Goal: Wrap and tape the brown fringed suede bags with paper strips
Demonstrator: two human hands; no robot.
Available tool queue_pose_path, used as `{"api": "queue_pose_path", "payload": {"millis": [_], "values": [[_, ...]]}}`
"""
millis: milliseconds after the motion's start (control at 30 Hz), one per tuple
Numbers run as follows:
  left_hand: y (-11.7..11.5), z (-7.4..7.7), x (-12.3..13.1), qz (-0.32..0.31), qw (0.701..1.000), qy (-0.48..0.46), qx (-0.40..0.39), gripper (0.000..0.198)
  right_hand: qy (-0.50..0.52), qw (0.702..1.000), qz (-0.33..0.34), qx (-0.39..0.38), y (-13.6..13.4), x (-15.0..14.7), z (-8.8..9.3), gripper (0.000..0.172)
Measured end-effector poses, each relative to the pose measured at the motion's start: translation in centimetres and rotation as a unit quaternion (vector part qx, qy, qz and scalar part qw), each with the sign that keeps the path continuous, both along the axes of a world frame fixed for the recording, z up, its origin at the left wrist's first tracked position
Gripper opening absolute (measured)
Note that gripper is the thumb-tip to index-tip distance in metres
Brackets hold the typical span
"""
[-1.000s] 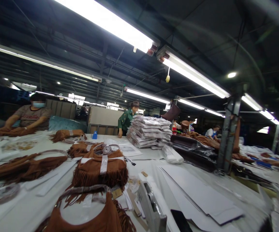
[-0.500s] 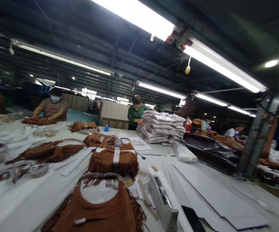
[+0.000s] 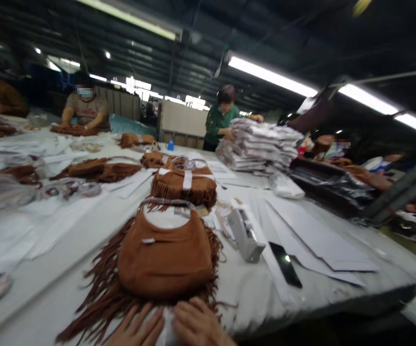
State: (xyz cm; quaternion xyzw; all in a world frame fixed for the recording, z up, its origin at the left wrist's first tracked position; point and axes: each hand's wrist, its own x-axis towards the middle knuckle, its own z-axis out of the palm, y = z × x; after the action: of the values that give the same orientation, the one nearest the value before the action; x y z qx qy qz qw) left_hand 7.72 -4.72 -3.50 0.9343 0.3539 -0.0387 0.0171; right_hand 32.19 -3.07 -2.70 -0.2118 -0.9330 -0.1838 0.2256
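Observation:
A brown fringed bag (image 3: 166, 257) lies on the white table, its handle away from me and fringe spread at both sides. My left hand (image 3: 137, 327) rests flat with fingers stretched at the bag's lower edge, over some fringe. Beside it, my right hand (image 3: 198, 322) lies with its fingers extended, also near the lower edge. A strip of white material (image 3: 167, 329) shows between the two hands. Neither hand grips anything visible. Behind this bag sits another brown fringed bag (image 3: 183, 185) with a white band around it.
Right of the bag are a grey tape dispenser (image 3: 245, 235), a black phone (image 3: 285, 264) and large white sheets (image 3: 323, 235). A tall stack of wrapped packs (image 3: 261, 144) stands farther back, beside a person in green (image 3: 218, 122). More brown bags lie at left.
The view has tilted down, bringing the whole front bag and table edge into sight. Both my hands now show at the bottom. The person in green has an arm over the stack.

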Motion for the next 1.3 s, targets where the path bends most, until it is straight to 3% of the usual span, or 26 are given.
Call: {"api": "queue_pose_path", "payload": {"millis": [100, 200, 333, 500, 767, 867, 1000, 1067, 1167, 1267, 1300], "values": [[-0.8, -1.7, -1.1, 0.030, 0.999, -0.026, -0.018, 0.082, -0.009, 0.990, -0.066, -0.127, -1.5, 1.8, 0.6, 0.026], [-1.2, -2.2, -2.0, 0.015, 0.997, -0.069, 0.007, 0.074, -0.004, 0.982, -0.089, -0.169, -1.4, 3.1, 0.0, 0.029], [-1.1, -1.8, -2.3, 0.014, 0.996, -0.084, 0.026, 0.066, 0.010, 0.985, -0.081, -0.154, -1.2, 3.8, -1.0, 0.030], [-1.3, -1.8, -2.2, 0.004, 0.995, -0.097, 0.034, 0.063, -0.003, 0.991, -0.068, -0.111, -0.1, 4.9, -0.9, 0.028], [-2.2, -1.5, -0.6, 0.055, 0.994, -0.089, 0.018, 0.081, -0.026, 0.995, -0.076, -0.066, 1.5, 7.6, -2.9, 0.029], [-2.2, -1.3, -0.3, 0.061, 0.994, -0.091, 0.013, 0.082, -0.012, 0.994, -0.065, -0.082, 2.0, 7.7, -2.5, 0.031], [-2.6, -1.2, -0.6, 0.054, 0.993, -0.103, 0.007, 0.078, 0.006, 0.991, -0.061, -0.117, 1.4, 6.9, -0.4, 0.031], [-3.0, -0.6, -1.1, 0.040, 0.992, -0.119, -0.002, 0.074, 0.036, 0.988, -0.069, -0.136, 0.8, 6.3, 0.9, 0.033], [-2.5, 1.5, -2.2, 0.032, 0.985, -0.169, 0.009, 0.068, 0.091, 0.982, -0.089, -0.137, 0.7, 5.6, 2.9, 0.045], [0.5, 4.3, -2.7, 0.117, 0.963, -0.227, 0.081, 0.062, 0.102, 0.979, -0.122, -0.125, 2.4, 4.9, 4.6, 0.057], [2.0, 5.1, -2.6, 0.154, 0.958, -0.224, 0.095, 0.068, 0.093, 0.979, -0.132, -0.127, 3.3, 4.6, 5.0, 0.060]]}}
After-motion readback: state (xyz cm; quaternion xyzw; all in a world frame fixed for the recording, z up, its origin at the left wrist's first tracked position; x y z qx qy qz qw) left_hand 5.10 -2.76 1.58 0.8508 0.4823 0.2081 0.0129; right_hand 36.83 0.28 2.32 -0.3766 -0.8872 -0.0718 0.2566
